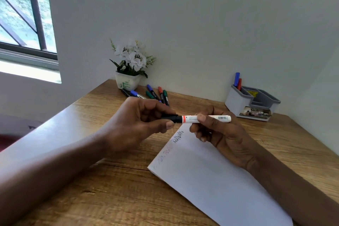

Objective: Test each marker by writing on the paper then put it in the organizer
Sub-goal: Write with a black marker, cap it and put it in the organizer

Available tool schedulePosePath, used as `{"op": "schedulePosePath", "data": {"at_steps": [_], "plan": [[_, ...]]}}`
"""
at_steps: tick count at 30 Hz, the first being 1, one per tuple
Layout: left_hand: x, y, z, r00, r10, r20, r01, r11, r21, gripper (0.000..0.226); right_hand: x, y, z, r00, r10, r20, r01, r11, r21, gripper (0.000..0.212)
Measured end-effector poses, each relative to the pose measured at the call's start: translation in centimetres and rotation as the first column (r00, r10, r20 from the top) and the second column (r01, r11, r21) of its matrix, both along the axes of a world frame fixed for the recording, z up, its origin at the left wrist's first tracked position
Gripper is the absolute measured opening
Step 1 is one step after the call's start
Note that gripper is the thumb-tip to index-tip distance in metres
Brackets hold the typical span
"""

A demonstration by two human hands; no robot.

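Grainy wooden desk [113, 194], matt white paper [211, 180], smooth grey plastic organizer [236, 103].

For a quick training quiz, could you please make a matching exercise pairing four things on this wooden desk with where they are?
Things:
1. white-barrelled marker with black cap
2. grey plastic organizer
3. white flowers in a white pot
4. white sheet of paper

Places:
A. far right, by the wall
B. flat under the right hand
C. far edge, beside loose markers
D. held between both hands

Pairs: 1-D, 2-A, 3-C, 4-B
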State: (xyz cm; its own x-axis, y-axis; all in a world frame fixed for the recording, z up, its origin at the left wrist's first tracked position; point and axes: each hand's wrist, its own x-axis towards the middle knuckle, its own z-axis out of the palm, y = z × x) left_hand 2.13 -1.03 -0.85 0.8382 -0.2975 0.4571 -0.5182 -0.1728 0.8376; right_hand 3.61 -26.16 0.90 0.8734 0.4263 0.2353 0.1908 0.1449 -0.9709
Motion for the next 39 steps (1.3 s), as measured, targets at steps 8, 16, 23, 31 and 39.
{"op": "schedulePosePath", "data": {"at_steps": [8, 16, 23, 31, 39], "plan": [[-0.1, 0.5, 0.3, 0.991, -0.074, -0.114, 0.056, 0.987, -0.148, 0.026, 0.0, -0.3, 0.2, 0.994, 0.006, 0.109, 0.004, 0.996, -0.091, 0.017], [-0.1, 0.1, 1.4, 0.993, -0.108, -0.054, 0.101, 0.989, -0.110, 0.021, 0.3, -0.9, 0.4, 0.994, 0.051, 0.098, -0.045, 0.997, -0.066, 0.019], [1.2, 1.0, 0.4, 0.902, 0.134, 0.409, -0.350, 0.781, 0.517, 0.079, 1.5, -2.5, 1.7, 0.995, -0.055, -0.080, 0.064, 0.992, 0.112, 0.040], [1.8, 0.3, -0.2, 0.993, 0.084, 0.079, -0.109, 0.454, 0.884, 0.101, 2.4, -3.8, 0.8, 0.898, -0.439, -0.029, 0.435, 0.896, -0.092, 0.031], [2.5, 0.2, -0.5, 0.995, 0.078, 0.058, -0.085, 0.410, 0.908, 0.094, 4.3, -5.1, 2.7, 0.718, -0.696, 0.024, 0.694, 0.718, 0.056, 0.007]]}}
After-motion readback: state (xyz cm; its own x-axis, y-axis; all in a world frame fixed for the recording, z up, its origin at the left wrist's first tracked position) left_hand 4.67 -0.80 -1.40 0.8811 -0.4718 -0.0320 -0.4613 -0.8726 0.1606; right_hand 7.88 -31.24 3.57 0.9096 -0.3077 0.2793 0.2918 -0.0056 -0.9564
